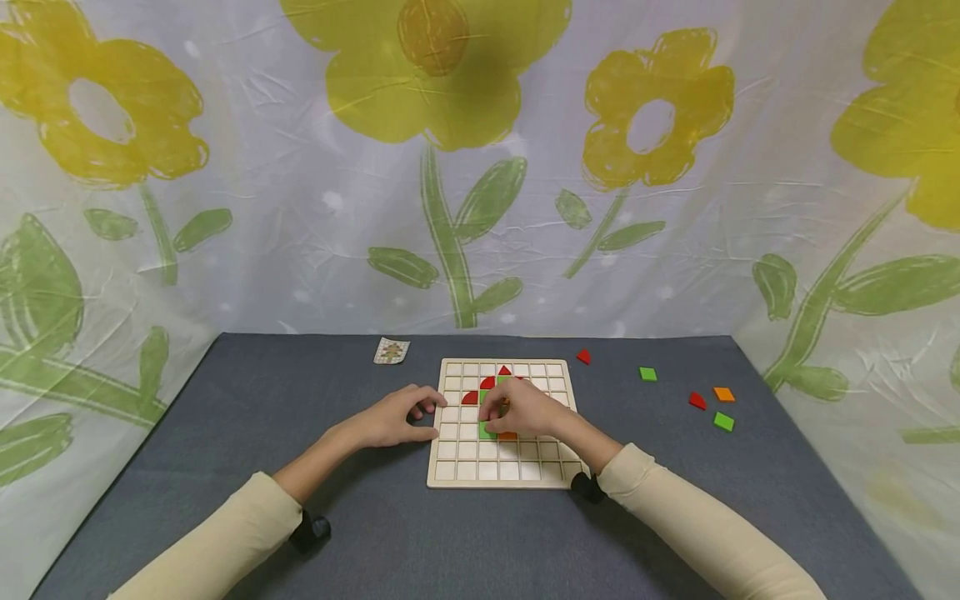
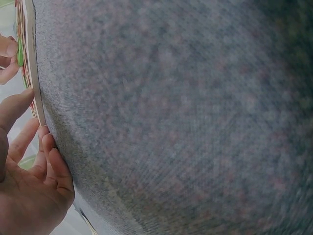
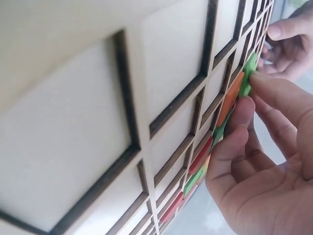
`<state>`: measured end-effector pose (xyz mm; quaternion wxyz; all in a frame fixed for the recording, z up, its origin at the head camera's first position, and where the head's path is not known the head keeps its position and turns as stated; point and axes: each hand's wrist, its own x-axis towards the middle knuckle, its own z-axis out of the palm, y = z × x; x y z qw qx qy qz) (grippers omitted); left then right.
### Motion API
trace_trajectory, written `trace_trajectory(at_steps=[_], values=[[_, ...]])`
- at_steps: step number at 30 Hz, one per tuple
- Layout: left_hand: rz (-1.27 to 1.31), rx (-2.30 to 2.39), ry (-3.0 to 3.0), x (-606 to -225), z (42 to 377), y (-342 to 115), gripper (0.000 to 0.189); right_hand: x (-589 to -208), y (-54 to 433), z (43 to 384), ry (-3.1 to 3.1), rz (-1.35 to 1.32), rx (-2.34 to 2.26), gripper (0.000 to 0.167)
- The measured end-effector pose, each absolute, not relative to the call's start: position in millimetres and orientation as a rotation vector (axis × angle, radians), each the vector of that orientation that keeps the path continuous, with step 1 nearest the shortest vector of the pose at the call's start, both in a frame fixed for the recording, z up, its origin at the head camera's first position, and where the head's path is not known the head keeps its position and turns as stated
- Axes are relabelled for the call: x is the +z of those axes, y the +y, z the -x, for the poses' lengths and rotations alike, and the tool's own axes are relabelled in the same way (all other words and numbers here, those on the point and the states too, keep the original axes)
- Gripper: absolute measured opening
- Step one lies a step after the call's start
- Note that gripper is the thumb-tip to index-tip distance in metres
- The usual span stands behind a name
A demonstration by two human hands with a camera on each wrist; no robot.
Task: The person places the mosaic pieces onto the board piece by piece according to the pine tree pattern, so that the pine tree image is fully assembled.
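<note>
Fingertips of a person's right hand pinch a green tile against a pale gridded board, set roughly midway between the side edges of the dark worktop. The tile lies directly under that grip, on the side toward the worktop's left edge, with an orange tile just beside it on the right; whether it is seated in its cell cannot be told, and no long axis shows. The right hand is the nearer; the left hand, thumb and fingers spread, touches the board's left edge. Red pieces lie farther up the grid, toward the worktop's far edge. Near that edge, left of the board, rests a small printed card. Between the board and the worktop's right edge, apart from both hands, lie two loose red pieces, two loose green tiles and a loose orange tile. Behind the far edge hangs a pale cloth printed with large yellow flowers and green leaves, which also flanks the worktop on both sides.
</note>
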<state>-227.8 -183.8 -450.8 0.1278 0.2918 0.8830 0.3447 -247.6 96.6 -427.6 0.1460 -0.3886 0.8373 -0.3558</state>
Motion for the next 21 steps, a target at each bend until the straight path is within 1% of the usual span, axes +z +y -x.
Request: trace_trajectory(at_steps=[12,21], values=[[-0.847,1.01,2.56,-447.9,227.2,-182.0,0.042,-426.2,105.7,248.1,2.385,1.134,-1.085,0.004],[-0.841,0.996,2.568,-450.5,226.6,-184.3,0.043,-427.5,143.7,248.1,2.352,1.119,-1.173,0.006]])
